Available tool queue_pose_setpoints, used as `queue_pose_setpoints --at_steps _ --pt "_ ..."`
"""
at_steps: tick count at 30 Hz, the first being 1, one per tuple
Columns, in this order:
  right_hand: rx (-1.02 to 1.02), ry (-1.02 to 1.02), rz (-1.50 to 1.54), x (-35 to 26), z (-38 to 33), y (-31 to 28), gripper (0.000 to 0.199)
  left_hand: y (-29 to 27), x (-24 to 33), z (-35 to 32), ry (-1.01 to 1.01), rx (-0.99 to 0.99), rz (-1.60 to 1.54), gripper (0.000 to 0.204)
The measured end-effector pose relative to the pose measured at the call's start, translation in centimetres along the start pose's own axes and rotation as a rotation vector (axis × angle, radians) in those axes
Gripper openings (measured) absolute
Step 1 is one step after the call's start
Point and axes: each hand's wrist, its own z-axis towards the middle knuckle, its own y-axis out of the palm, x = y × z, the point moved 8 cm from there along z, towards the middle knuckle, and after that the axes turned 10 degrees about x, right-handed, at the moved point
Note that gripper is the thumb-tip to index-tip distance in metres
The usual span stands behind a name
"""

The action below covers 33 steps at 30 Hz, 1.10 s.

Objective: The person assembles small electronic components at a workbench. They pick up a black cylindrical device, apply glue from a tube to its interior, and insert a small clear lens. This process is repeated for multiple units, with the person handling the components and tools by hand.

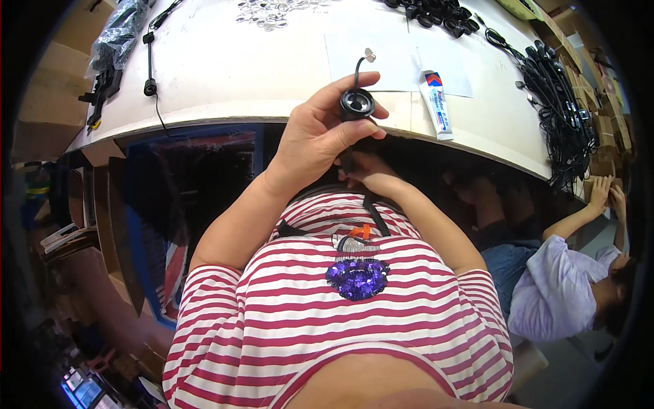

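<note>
My left hand [320, 123] is raised at the table's front edge. Its thumb and fingers close around a small black round fitting [357, 103] with a shiny, lens-like centre facing up. Behind the fitting, a thin dark curved stem or wire [357, 70] rises to a small shiny tip [370, 54]. Lower down, close to my waist and in the shadow below the table edge, is my right hand [371, 170]. Its fingers are curled by a dark piece [348, 162], which I cannot make out.
A white, blue and orange tube [437, 105] lies by white paper [398, 61]. Farther back are clear discs [269, 13] and black ring parts [439, 15]. Black cable bundles [562, 109] lie right, near another person [562, 286]. A black rod [150, 65] and plastic-wrapped parts [119, 37] lie left.
</note>
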Motion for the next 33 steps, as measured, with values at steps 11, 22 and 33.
queue_pose_setpoints --at_steps 11,22,33 --pt "0.137 -0.325 -0.437 -0.3 0.7 -0.9 0.021 0.9 1.2 0.1 0.04 -0.04 0.091 0.049" --pt "0.198 -0.035 -0.462 6.3 3.3 -2.0 0.026 1.9 0.9 -1.0 0.003 -0.169 0.058 0.049" --pt "0.005 -0.157 -0.966 -6.8 -3.7 -1.7 0.025 -2.3 1.6 -0.9 -0.007 -0.05 0.021 0.046"
